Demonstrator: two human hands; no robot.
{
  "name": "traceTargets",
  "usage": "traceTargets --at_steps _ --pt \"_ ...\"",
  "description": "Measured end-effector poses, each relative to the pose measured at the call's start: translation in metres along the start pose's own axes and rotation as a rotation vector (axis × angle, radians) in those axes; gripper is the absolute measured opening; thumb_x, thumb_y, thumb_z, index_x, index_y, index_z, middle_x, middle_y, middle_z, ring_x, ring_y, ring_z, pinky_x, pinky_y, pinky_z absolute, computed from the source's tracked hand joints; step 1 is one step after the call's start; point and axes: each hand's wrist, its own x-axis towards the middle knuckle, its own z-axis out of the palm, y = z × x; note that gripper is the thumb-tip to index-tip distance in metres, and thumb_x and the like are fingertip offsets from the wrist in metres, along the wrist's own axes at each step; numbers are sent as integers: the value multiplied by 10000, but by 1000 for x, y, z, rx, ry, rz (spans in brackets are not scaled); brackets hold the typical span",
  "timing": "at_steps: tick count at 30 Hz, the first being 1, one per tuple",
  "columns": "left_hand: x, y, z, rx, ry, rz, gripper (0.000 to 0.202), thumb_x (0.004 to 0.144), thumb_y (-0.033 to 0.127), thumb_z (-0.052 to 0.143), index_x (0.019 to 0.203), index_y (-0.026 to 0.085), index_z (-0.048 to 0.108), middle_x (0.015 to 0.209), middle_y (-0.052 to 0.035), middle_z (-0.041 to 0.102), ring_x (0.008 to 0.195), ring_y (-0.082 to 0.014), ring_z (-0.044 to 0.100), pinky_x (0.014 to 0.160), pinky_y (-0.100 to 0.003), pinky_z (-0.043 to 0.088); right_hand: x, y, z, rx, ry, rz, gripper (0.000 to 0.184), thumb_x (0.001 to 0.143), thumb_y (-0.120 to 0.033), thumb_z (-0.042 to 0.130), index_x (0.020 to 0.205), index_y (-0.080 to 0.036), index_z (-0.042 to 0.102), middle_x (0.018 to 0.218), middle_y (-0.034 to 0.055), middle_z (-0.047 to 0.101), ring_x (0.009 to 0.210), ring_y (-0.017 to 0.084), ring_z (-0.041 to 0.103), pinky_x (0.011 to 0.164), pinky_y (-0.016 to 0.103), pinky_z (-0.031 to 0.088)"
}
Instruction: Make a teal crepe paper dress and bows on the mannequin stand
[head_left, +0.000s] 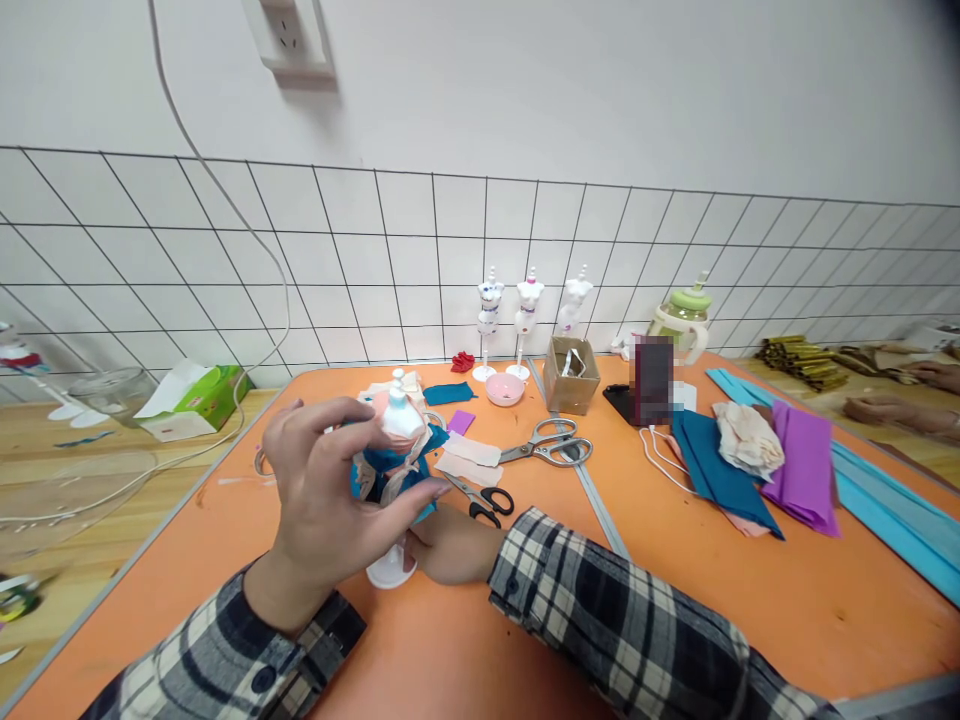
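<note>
A small white dress-form mannequin (400,418) stands upright in front of me on a round white base (391,572). Peach and teal crepe paper (432,440) wraps its body, with a pale strip crossing the front. My left hand (322,490) curves around its torso, the fingers at the shoulder and the thumb across the front. Low behind the wrap, my right hand (454,545) closes at the mannequin's lower part; most of its fingers are hidden. Right beside it lie black-handled scissors (491,503). Pale paper pieces (469,460) and larger metal scissors (551,443) rest beyond.
Three more mini mannequins (529,300) stand by the tiled wall, near a pink bowl (505,388) and a cardboard box (571,376). A phone (654,380) stands upright to the right, before a green-lidded bottle (686,315). Folded purple paper (806,465) lies farther right. Another person's hand (885,410) shows at the far right.
</note>
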Motion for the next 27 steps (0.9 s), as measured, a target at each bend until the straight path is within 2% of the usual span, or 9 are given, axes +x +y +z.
traceTargets --at_steps 4,7,10,13,17,19,21,25,27 --pt "-2 1 5 110 121 -17 339 684 343 823 837 257 533 973 -56 547 979 -310 549 803 -531 440 1 5 3 60 17 -16 213 933 -98 370 892 -168 566 762 11 605 698 136 620 725 253 497" --pt "2 2 6 72 155 -84 269 751 254 745 884 266 511 948 -60 560 960 -298 563 835 -529 436 1 7 3 99 23 -10 203 940 -105 379 940 -173 570 762 6 603 722 137 619 741 247 497" --pt "4 0 3 15 92 -133 341 792 257 714 1062 283 507 1049 -65 537 1047 -302 538 933 -541 411 1 7 3 124 34 14 198 941 -110 390 960 -176 576 778 11 605 731 140 610 731 247 496" --pt "7 -7 -1 -108 60 -102 421 787 350 703 1156 290 510 1077 -73 528 1084 -328 520 941 -549 420 0 6 0 194 -5 68 228 956 -120 366 961 -173 588 734 4 581 681 134 599 675 238 493" --pt "15 -18 -9 -184 -99 -46 294 830 291 632 1123 289 602 1168 -73 585 1139 -320 546 982 -525 425 -2 2 -4 287 -60 114 243 959 -117 370 974 -170 606 734 0 576 667 121 588 662 228 499" --pt "18 -23 -12 -165 -157 -63 207 817 250 670 1020 272 638 1237 -70 580 1192 -317 535 1030 -510 408 -2 -1 -6 297 -78 122 241 955 -118 381 1010 -172 610 787 11 594 711 124 597 671 226 505" --pt "19 -26 -13 -274 -199 -116 169 818 265 689 973 258 622 1351 -73 527 1279 -324 487 1067 -506 393 -3 -4 -8 276 -72 133 246 951 -124 390 1055 -178 607 846 20 613 739 126 602 684 233 514" --pt "16 -31 -7 -706 -282 -290 619 774 343 766 1300 333 439 1577 -92 302 1410 -349 361 1064 -502 420 -5 -3 -11 132 17 110 215 925 -149 455 1046 -198 625 963 40 654 833 163 624 789 301 528" --pt "13 -32 -2 -863 -341 -351 798 726 362 817 1383 363 364 1577 -107 302 1402 -362 375 1035 -482 456 -6 3 -11 66 65 99 205 931 -165 461 1042 -206 627 949 40 661 870 177 627 815 317 524"
